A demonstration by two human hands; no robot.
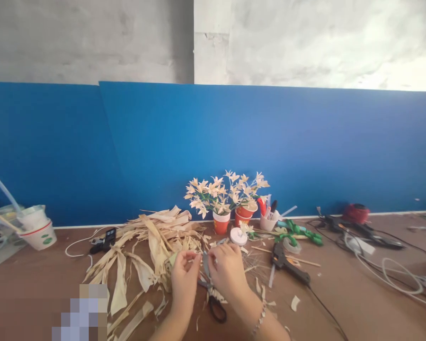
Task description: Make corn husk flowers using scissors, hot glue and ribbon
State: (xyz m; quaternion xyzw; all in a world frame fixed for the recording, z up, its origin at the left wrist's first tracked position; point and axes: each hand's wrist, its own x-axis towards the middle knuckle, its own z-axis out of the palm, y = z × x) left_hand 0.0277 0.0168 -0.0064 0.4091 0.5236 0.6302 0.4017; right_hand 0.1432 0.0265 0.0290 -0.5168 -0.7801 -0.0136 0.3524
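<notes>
My left hand is closed in a pinch, with a pale bit, perhaps husk, showing by its fingers. Close beside it, my right hand also pinches, its fingertips nearly meeting the left ones. Whatever either hand holds is too small to make out. Scissors with black handles lie on the table under and between my hands. To the left spreads a heap of dry corn husks. Beyond my hands, pale husk flowers stand in a red and white paper cup; a white round spool-like item is nearby.
A black glue gun lies at right, its cord trailing forward. Green stems or tape and a cup of pens sit behind it. Cables tangle far right. Stacked paper cups stand far left. A blue partition backs the table.
</notes>
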